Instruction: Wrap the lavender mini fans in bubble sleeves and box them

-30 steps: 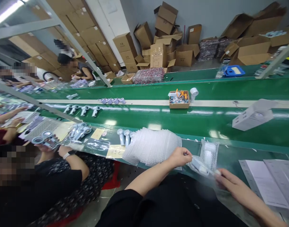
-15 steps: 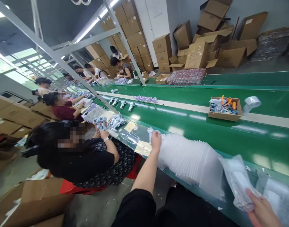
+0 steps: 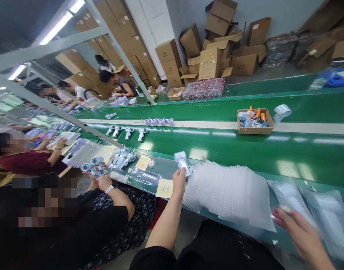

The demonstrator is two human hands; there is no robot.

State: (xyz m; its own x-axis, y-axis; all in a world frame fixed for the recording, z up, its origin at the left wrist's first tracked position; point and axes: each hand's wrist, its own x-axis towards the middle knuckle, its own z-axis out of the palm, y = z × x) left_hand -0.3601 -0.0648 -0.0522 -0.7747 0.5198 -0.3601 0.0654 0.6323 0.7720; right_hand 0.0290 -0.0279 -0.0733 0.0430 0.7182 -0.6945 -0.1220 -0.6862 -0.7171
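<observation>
My left hand [image 3: 179,181] is closed round the handle of a small white handheld device [image 3: 181,160], lifted just above the near edge of the green bench. Right of it lies a thick stack of clear bubble bags [image 3: 231,191]. My right hand [image 3: 297,230] reaches over packed bubble bags [image 3: 326,217] at the lower right; its fingers are stretched out but blurred by motion, and nothing shows in them.
A green conveyor belt [image 3: 245,150] runs across, carrying several white devices [image 3: 127,133], purple caps [image 3: 157,122] and a cardboard box of tools [image 3: 255,120]. A person in black [image 3: 76,221] sits close on my left handling devices. Other workers sit further along. Cardboard boxes [image 3: 214,52] pile at the back.
My left hand has picked a white device up from beside the bubble bags and lifted it. My right hand let the packed bag go and now hovers over the bags.
</observation>
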